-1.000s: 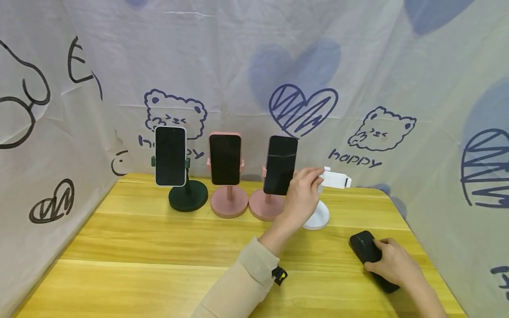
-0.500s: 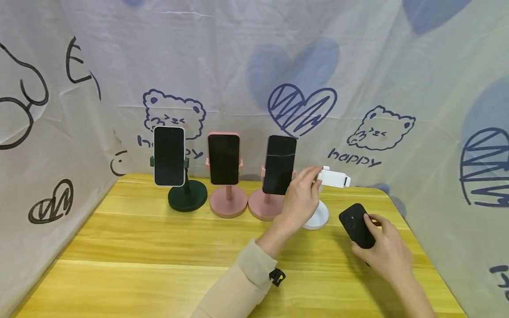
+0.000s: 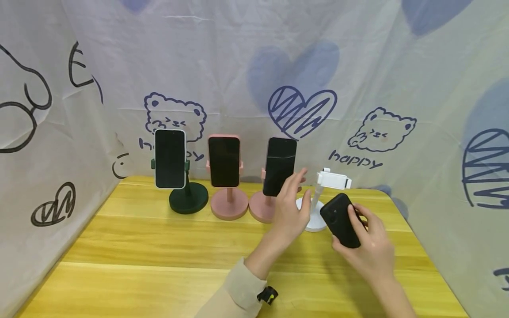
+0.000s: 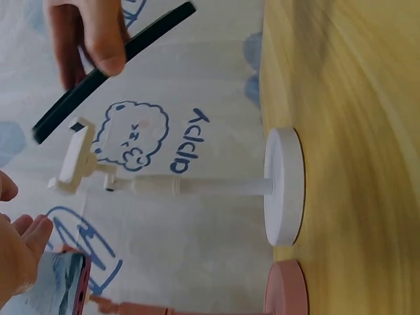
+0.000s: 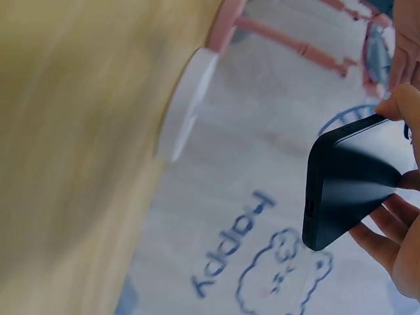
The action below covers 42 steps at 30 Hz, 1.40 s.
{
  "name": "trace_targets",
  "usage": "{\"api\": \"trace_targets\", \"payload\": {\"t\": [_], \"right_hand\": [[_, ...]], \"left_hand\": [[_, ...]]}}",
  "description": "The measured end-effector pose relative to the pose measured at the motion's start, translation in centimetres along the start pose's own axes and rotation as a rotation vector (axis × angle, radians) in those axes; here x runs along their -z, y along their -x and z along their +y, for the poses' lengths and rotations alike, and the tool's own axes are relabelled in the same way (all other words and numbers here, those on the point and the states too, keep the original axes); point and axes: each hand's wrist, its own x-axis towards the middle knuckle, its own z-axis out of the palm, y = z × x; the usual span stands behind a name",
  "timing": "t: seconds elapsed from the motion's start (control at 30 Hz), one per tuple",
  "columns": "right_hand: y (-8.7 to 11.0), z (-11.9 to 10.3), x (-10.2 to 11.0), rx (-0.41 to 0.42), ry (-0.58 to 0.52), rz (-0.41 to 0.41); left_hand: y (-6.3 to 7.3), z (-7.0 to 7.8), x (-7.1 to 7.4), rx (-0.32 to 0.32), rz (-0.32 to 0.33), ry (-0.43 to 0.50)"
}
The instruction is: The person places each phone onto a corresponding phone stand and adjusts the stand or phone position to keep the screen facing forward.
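My right hand (image 3: 373, 247) grips a black smartphone (image 3: 340, 221) by its edges, lifted above the table, its camera side toward the head view. The right wrist view shows the dark screen of the phone (image 5: 354, 174) between thumb and fingers. Just left of the phone, a white phone stand (image 3: 334, 180) rises from a round base, its clamp holding nothing. My left hand (image 3: 289, 210) is beside that stand with fingers extended, holding nothing, and overlaps the lower corner of a phone in a pink stand. In the left wrist view, the phone (image 4: 108, 75) slants above the white clamp (image 4: 73, 157).
Left of the white stand, a row of stands holds upright phones: a dark green stand (image 3: 188, 198) and two pink stands, one (image 3: 229, 204) in the middle and one (image 3: 260, 206) close by the white base. A printed curtain (image 3: 238, 66) hangs behind the wooden table (image 3: 159, 247).
The right hand has lifted the smartphone from the table and carried it up and left toward the white stand. The left hand has let go of the stand's clamp and drawn back slightly.
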Motion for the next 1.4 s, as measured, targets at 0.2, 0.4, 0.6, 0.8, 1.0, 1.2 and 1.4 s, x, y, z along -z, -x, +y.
{"api": "trace_targets", "payload": {"t": [0.2, 0.4, 0.6, 0.8, 1.0, 1.2, 1.4], "right_hand": [[-2.0, -2.7, -1.5, 0.070, -0.067, 0.032], [-3.6, -4.9, -3.1, 0.133, -0.123, 0.001], [-4.5, -6.4, -4.5, 0.161, -0.170, -0.076], [-5.1, -7.5, -5.7, 0.181, -0.205, -0.093], [-5.3, -7.7, -6.0, 0.197, -0.253, -0.063], [-5.2, -8.4, -6.2, 0.224, -0.268, 0.031], [-5.1, -9.2, -6.6, 0.174, -0.238, 0.122]], "left_hand": [[1.1, 0.4, 3.3, 0.136, -0.048, 0.125], [1.0, 0.8, 6.9, 0.283, -0.185, 0.111], [0.4, 0.7, 9.3, 0.328, -0.247, 0.109], [0.0, 0.6, 10.7, 0.268, -0.224, 0.066], [-0.1, 1.3, 10.6, 0.261, -0.145, 0.036], [0.2, 2.2, 10.1, 0.352, 0.009, 0.135], [0.2, 2.9, 9.7, 0.380, 0.122, 0.237]]}}
